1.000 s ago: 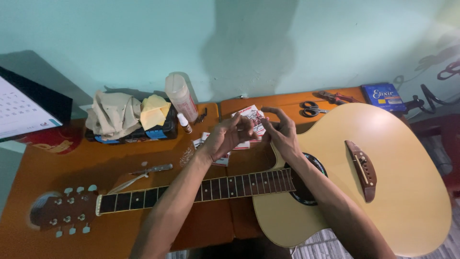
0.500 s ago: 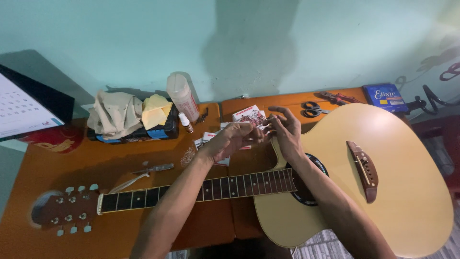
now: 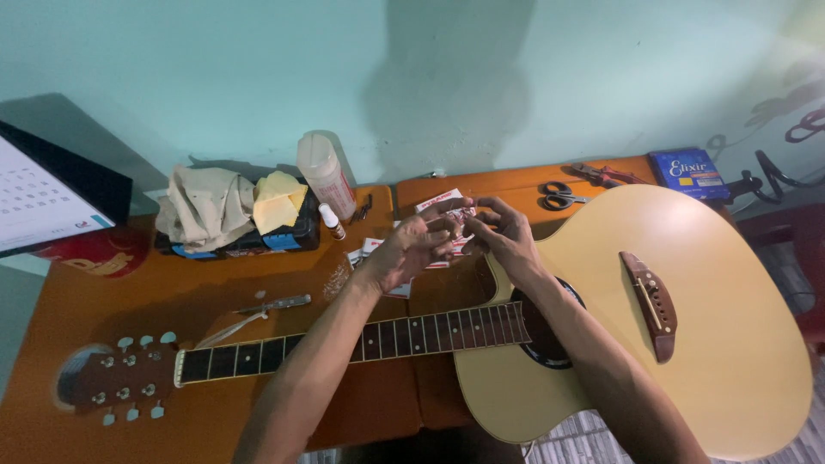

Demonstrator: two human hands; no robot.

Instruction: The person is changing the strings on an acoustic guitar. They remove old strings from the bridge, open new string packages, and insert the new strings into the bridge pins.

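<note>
hands [image 3: 418, 247] lowered slightly, gripping string packet [image 3: 453, 225]

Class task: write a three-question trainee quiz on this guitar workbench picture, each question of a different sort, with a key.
1. True or false: the guitar lies flat with strings fitted.
2. What do the left hand and right hand hold together? A) scissors B) small white and red packet C) bottle
3. What tool lies beside the scissors near the wall?

Key: 1 false, no strings show; 2 B, the packet; 3 red-handled pliers.
</note>
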